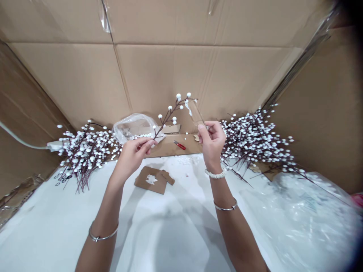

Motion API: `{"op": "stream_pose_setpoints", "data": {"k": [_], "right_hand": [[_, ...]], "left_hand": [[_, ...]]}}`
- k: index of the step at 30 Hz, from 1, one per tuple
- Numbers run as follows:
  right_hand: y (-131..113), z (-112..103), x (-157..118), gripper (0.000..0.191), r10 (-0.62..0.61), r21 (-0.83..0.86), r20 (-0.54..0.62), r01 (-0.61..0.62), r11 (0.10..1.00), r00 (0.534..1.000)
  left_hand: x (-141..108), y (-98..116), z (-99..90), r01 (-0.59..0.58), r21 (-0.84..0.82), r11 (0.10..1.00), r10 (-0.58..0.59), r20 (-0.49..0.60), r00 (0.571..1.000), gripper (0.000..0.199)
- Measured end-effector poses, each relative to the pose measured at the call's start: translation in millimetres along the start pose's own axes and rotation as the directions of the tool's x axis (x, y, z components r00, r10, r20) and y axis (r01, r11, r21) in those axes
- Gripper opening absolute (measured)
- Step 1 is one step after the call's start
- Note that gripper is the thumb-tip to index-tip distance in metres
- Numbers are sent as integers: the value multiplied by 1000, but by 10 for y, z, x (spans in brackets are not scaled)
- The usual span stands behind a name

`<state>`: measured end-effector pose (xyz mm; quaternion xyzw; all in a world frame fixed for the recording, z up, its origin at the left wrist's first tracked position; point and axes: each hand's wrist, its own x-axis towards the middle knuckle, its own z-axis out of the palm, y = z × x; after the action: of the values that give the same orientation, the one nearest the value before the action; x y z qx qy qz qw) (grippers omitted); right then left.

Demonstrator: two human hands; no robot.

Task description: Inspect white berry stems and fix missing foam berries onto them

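Observation:
My left hand (138, 149) pinches the lower stem of a brown branch with white berries (169, 110), which slants up to the right. My right hand (211, 138) is closed on a narrow cardboard strip (196, 113). White stuff, perhaps glue, shows on the strip's upper end, close to the branch tip; whether they touch is hard to tell. Below my hands a cardboard piece (144, 180) with a white patch lies on the white table, a smaller piece on its edge. Small red-handled snippers (179, 145) rest behind it.
Berry branches are piled at the left (87, 149) and right (255, 139). A clear bag (136, 122) of white berries stands behind my left hand. Plastic sheeting (306, 219) covers the right front. Cardboard walls (170, 71) enclose the back and sides.

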<state>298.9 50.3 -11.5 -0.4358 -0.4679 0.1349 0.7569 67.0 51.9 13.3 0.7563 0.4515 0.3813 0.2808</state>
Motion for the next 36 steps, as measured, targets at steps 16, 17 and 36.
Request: {"op": "stream_pose_setpoints", "data": {"k": [16, 17, 36], "right_hand": [[-37, -12, 6, 15, 10, 37, -23, -9, 999, 1000], [-39, -14, 7, 15, 9, 43, -31, -8, 999, 999], [-6, -25, 89, 23, 53, 87, -179, -38, 996, 982]], "left_hand": [[7, -4, -7, 3, 21, 1000, -3, 1, 1000, 36], [7, -2, -6, 3, 22, 1000, -3, 0, 1000, 36], [-7, 5, -8, 6, 13, 1000, -6, 18, 1000, 35]]}}
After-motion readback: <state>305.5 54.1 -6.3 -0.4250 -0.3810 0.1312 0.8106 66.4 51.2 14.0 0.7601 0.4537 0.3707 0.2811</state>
